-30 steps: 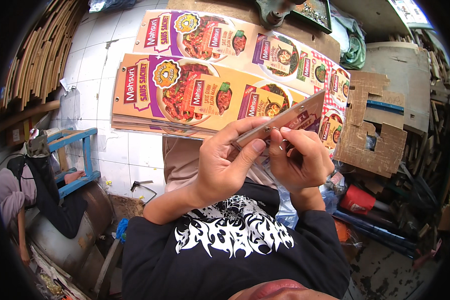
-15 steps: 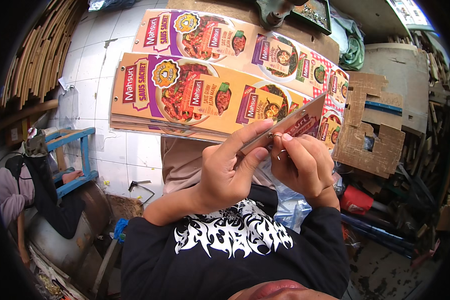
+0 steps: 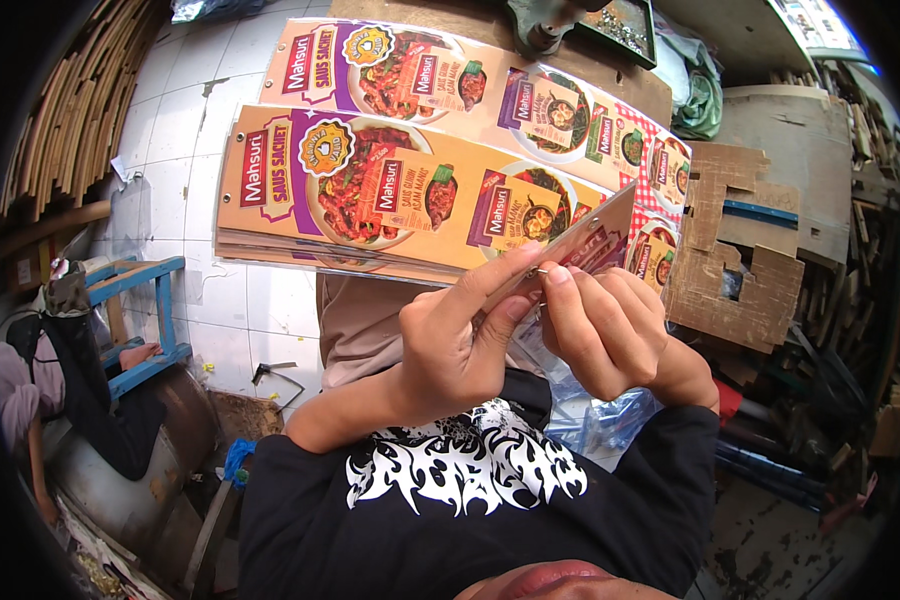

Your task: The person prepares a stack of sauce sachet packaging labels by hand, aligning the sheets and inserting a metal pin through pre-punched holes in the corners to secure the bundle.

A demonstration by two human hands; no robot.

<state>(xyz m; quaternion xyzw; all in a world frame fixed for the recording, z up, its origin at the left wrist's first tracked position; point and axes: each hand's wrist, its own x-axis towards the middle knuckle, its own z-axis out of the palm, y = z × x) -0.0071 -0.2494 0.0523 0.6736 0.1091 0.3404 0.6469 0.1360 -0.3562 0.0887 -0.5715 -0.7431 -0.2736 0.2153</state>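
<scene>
A glossy printed card [image 3: 602,222] is tilted up on edge in front of me. My left hand [image 3: 455,335] pinches its near end between thumb and fingers. Close against that end, my right hand [image 3: 605,330] holds a small metal ring [image 3: 543,271] between thumb and forefinger. Fingers hide most of the ring, and I cannot tell whether it passes through the card's hole. Beyond my hands lies a stack of long printed cards [image 3: 355,195] with food pictures and a metal eyelet at the left end. A second row of the same cards [image 3: 410,85] lies behind it.
A metal press base [image 3: 538,35] and a green tray [image 3: 652,50] of small metal parts stand at the back. Cut cardboard [image 3: 735,235] lies right. A blue frame [image 3: 165,310] and another person's foot [image 3: 140,354] are at left. Clear plastic bags [image 3: 605,420] lie by my right arm.
My right hand has shifted slightly left, its fingers closing nearer the card's end. The ring's lower ends, seen before, are now hidden. The held card has moved a little left.
</scene>
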